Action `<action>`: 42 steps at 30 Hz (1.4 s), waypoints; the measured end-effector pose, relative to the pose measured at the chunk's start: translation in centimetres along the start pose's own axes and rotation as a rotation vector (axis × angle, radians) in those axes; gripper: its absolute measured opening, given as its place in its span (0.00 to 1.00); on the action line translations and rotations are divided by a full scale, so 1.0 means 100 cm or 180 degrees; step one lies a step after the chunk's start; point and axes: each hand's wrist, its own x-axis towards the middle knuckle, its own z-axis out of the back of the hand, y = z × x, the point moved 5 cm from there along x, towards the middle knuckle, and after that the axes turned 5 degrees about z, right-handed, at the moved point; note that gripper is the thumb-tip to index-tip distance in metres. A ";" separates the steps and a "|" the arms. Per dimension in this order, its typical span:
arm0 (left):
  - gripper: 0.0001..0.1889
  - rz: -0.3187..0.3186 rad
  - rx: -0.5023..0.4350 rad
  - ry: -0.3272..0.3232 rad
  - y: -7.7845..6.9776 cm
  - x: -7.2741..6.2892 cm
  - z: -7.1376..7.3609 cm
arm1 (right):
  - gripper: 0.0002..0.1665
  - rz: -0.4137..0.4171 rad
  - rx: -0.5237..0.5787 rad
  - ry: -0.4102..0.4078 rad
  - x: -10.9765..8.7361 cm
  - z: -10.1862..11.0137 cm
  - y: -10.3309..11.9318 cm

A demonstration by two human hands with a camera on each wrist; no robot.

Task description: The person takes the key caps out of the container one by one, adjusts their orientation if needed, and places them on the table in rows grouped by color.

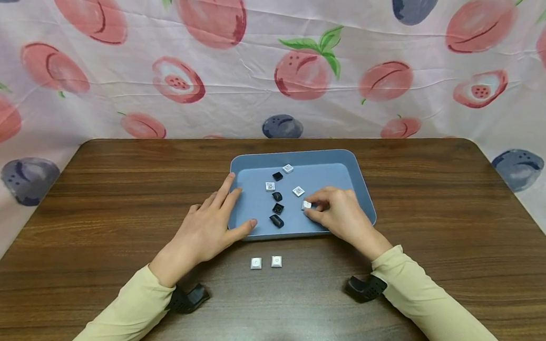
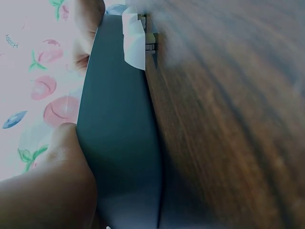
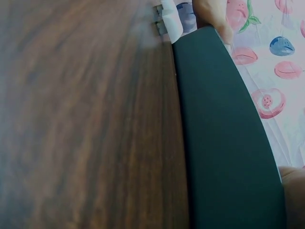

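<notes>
A blue tray (image 1: 344,171) lies on the table with white and black keycaps scattered inside. My right hand (image 1: 341,212) reaches over the tray's near right side and pinches a white keycap (image 1: 306,205) between thumb and fingers. Fingers spread, my left hand (image 1: 207,229) rests at the tray's left rim, its thumb over the near left corner. Close to the right hand lies another white keycap (image 1: 298,191), upside down. Two white keycaps, one (image 1: 256,263) left of the other (image 1: 276,261), sit upright on the table before the tray. In the right wrist view, the tray wall (image 3: 224,124) hides the pinching fingertips.
Other pieces in the tray include a white keycap (image 1: 270,186), a black one (image 1: 277,208) and a curved black one (image 1: 276,221). Brown wood table (image 1: 132,208) surrounds the tray. A fruit-patterned cloth (image 1: 240,99) hangs behind the table. Each wrist wears a black device (image 1: 365,288).
</notes>
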 end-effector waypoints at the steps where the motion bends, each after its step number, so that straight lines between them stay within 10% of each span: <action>1: 0.43 0.0006 0.0000 -0.0006 0.000 0.000 0.000 | 0.12 -0.0008 0.0024 -0.0022 0.000 0.000 0.000; 24: 0.43 0.0111 0.0080 -0.0011 0.001 0.003 -0.001 | 0.16 0.1467 0.0904 -0.0404 -0.041 0.013 0.036; 42: 0.43 0.0123 0.0065 0.0034 0.001 0.004 -0.001 | 0.14 0.1649 0.0786 0.0046 -0.063 -0.002 0.039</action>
